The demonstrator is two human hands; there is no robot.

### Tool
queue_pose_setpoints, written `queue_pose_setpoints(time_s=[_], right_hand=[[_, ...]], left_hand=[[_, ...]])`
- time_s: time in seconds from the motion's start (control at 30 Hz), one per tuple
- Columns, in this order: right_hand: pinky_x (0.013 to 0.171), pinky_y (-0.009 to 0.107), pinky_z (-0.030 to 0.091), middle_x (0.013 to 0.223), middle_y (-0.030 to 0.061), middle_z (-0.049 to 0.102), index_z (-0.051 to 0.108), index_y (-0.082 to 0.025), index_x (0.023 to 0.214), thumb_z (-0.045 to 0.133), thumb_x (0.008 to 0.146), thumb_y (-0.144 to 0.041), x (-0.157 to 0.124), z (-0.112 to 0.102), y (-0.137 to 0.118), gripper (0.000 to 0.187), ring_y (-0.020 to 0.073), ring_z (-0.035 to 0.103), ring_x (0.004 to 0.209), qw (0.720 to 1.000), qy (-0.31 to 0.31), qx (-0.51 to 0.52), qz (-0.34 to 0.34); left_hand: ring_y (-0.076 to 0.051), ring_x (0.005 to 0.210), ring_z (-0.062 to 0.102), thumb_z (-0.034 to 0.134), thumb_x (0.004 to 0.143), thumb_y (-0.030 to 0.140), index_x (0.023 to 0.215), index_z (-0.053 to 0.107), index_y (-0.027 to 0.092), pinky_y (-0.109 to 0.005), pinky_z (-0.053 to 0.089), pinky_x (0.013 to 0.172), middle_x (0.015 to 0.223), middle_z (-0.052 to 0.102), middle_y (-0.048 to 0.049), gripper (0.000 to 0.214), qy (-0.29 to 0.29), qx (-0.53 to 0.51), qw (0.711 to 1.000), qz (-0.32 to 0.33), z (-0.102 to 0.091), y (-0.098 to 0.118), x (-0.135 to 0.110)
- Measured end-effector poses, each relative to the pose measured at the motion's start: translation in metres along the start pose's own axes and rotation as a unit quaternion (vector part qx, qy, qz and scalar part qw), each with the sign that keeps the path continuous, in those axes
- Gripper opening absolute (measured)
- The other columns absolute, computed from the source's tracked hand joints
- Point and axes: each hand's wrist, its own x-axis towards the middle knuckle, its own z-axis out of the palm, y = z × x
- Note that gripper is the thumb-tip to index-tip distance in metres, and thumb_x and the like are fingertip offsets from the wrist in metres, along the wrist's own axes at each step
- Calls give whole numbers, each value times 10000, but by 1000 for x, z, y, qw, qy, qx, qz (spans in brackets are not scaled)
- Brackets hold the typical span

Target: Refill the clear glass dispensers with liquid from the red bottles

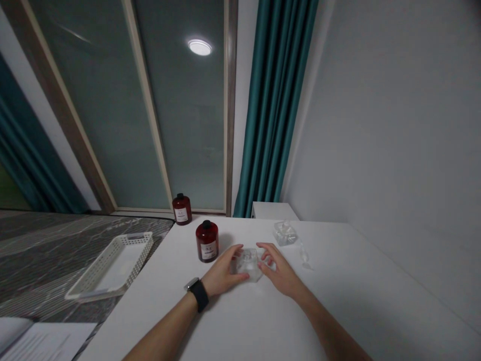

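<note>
A clear, squarish glass or plastic container [249,265] rests on the white table [248,321] between my two hands. My left hand [222,274], a dark watch at its wrist, is curved round its left side, fingers at the back and thumb along the front. On the other side, my right hand [281,272] has its fingers curled loosely and apart, with the thumb close to the container's right edge. Whether that thumb touches it I cannot tell. A dark red bottle [207,241] with a black cap and white label stands just beyond my left hand.
Farther back stands a second dark red bottle [182,209]. To the right lie a clear faceted container [284,233] and a crumpled, see-through strip [304,255]. A white perforated basket [126,286] and an open book [48,341] are at the left, beside the table.
</note>
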Motion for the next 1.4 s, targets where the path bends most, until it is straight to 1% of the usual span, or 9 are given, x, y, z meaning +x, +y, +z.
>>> queue_pose_setpoints(time_s=[0.13, 0.23, 0.33, 0.43, 0.53, 0.8, 0.97, 1.2, 1.4], right_hand=[[759, 337, 509, 1068, 68, 625, 605, -223, 1144, 519, 904, -247, 4, -12, 7, 256, 195, 604, 856, 997, 43, -60, -4], [831, 373, 494, 978, 64, 623, 627, -218, 1098, 488, 912, -221, 1, -25, 18, 232, 211, 599, 865, 990, 56, -129, -28], [886, 418, 452, 1017, 78, 635, 638, -230, 1112, 483, 904, -193, -6, -43, 29, 262, 249, 590, 959, 969, 65, -237, -38], [902, 438, 415, 1124, 99, 618, 626, -250, 1163, 526, 883, -206, -13, -59, 39, 301, 289, 552, 1064, 936, 74, -343, 5], [912, 452, 405, 1178, 120, 576, 593, -247, 1216, 581, 849, -240, -17, -72, 48, 367, 315, 522, 1113, 921, 78, -377, 59], [956, 445, 395, 1212, 99, 543, 520, -265, 1302, 587, 782, -190, -27, -102, 72, 530, 291, 524, 1166, 920, 47, -355, 162], [947, 437, 389, 1171, 88, 586, 555, -259, 1263, 587, 747, -174, -31, -110, 80, 524, 286, 540, 1137, 922, 15, -333, 199], [947, 459, 380, 1091, 89, 635, 621, -226, 1148, 624, 736, -204, -30, -110, 78, 413, 293, 557, 1071, 944, 31, -275, 178], [813, 380, 467, 852, 24, 614, 638, -201, 1042, 620, 751, -335, -21, -111, 67, 321, 221, 585, 808, 972, 82, -173, 137]], left_hand=[[-302, 1190, 587, 793, 702, 218, 1361, 478, 170, -499, 439, 1064, 1323, 599, -160, 731, 2, 4, 1000, -6, 1, 2, 1], [-302, 1183, 591, 778, 703, 203, 1346, 487, 165, -502, 439, 1063, 1297, 611, -157, 707, 3, 9, 1000, -14, 1, 5, 1], [-304, 1164, 600, 765, 710, 214, 1337, 490, 155, -507, 441, 1058, 1260, 625, -158, 687, 8, 14, 1000, -16, 1, 7, 0], [-305, 1138, 614, 768, 711, 233, 1321, 506, 168, -506, 453, 1043, 1221, 645, -147, 667, 19, 13, 1000, -14, 1, 9, 0], [-306, 1131, 617, 769, 712, 242, 1310, 516, 181, -507, 454, 1040, 1214, 651, -141, 653, 25, 11, 1000, -13, 0, 10, -1], [-293, 1111, 620, 752, 725, 261, 1317, 510, 191, -508, 446, 1045, 1187, 655, -125, 643, 20, 17, 1000, -7, -1, 8, 0], [-299, 1111, 621, 752, 729, 266, 1314, 518, 187, -500, 454, 1036, 1197, 654, -132, 635, 25, 25, 999, -6, 0, 5, 0], [-300, 1124, 618, 735, 749, 278, 1334, 492, 187, -502, 451, 1036, 1206, 647, -130, 640, 18, 44, 999, -4, 1, 2, 1], [-293, 1082, 637, 749, 735, 282, 1308, 515, 187, -486, 481, 1007, 1170, 662, -124, 626, 27, 45, 999, -2, 1, 4, 1]])
